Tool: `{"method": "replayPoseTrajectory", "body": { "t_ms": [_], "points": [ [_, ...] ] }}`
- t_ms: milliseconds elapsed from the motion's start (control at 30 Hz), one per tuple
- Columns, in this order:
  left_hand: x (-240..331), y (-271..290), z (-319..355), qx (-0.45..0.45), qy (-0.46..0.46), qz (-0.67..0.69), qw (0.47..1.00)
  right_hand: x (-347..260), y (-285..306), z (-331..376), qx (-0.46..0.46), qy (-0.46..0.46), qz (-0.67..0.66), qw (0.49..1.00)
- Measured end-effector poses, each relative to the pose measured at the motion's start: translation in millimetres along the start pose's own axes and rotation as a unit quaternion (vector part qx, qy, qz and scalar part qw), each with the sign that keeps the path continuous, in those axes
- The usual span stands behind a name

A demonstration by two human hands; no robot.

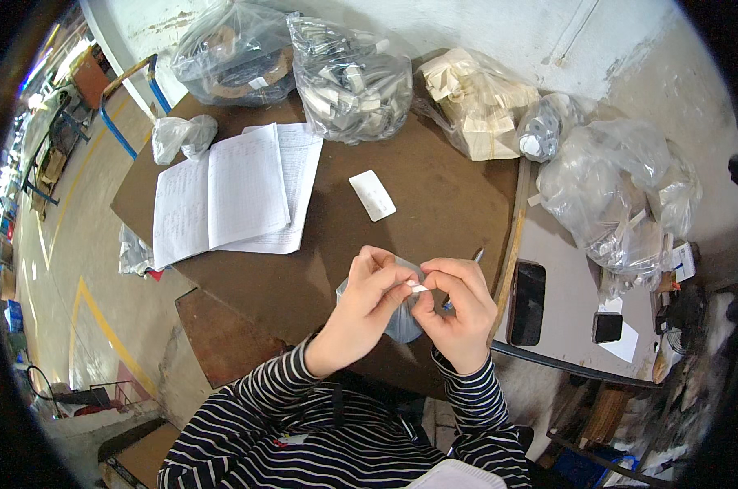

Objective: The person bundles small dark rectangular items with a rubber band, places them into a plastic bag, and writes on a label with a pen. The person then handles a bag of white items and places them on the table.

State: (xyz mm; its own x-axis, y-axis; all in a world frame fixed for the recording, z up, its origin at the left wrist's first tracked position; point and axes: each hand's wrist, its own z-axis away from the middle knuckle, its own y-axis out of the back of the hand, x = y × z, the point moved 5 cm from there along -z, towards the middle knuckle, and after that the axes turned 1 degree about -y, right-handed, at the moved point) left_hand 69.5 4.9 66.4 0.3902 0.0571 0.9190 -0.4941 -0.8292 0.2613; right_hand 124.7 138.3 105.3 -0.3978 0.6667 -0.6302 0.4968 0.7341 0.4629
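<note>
Over the near edge of the brown table [434, 196], my left hand [366, 303] and my right hand [460, 311] meet fingertip to fingertip. Between their pinched fingers is a small white strip-like piece [417, 287], too small to name more exactly. Both hands are closed on it, one at each side. A clear plastic bag [402, 326] shows beneath and between the hands, partly hidden by them. Beyond my right hand a pen [478, 255] sticks out, mostly covered. A white card [372, 196] lies on the table ahead of my hands.
An open notebook [247, 191] with written pages lies at the left over loose sheets [304, 155]. Filled plastic bags [353, 81] line the back, with more bags [605, 187] at the right. On the lighter side table [561, 232] rest a black phone [527, 303] and a small dark device [607, 328].
</note>
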Motion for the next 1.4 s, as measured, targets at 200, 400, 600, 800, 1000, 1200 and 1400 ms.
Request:
{"method": "replayPoseTrajectory", "body": {
  "t_ms": [200,400,600,800,1000,1200,1400],
  "points": [
    [-18.9,3.1,-0.1,-0.136,0.118,0.228,0.957,4.3,-2.5,-3.7,-0.013,0.014,0.005,1.000],
    [-24.8,-2.9,3.1,-0.077,0.207,0.347,0.912,3.2,-6.0,9.6,-0.017,0.001,-0.009,1.000],
    [-23.9,4.4,3.9,-0.062,0.196,0.302,0.931,9.5,-4.1,12.8,-0.007,0.014,-0.035,0.999],
    [-11.0,0.0,-0.1,-0.096,0.078,0.204,0.971,14.9,11.0,12.3,0.027,-0.052,-0.074,0.996],
    [-7.5,-7.1,2.3,-0.067,0.054,0.278,0.957,-7.7,22.4,11.2,0.080,0.017,0.019,0.996],
    [15.7,-3.4,-3.8,-0.072,-0.111,0.160,0.978,-12.4,27.0,21.1,0.121,0.008,0.006,0.993],
    [19.6,-10.6,1.7,-0.048,-0.160,0.174,0.970,-21.8,29.2,31.9,0.206,0.022,0.089,0.974]
  ]
}}
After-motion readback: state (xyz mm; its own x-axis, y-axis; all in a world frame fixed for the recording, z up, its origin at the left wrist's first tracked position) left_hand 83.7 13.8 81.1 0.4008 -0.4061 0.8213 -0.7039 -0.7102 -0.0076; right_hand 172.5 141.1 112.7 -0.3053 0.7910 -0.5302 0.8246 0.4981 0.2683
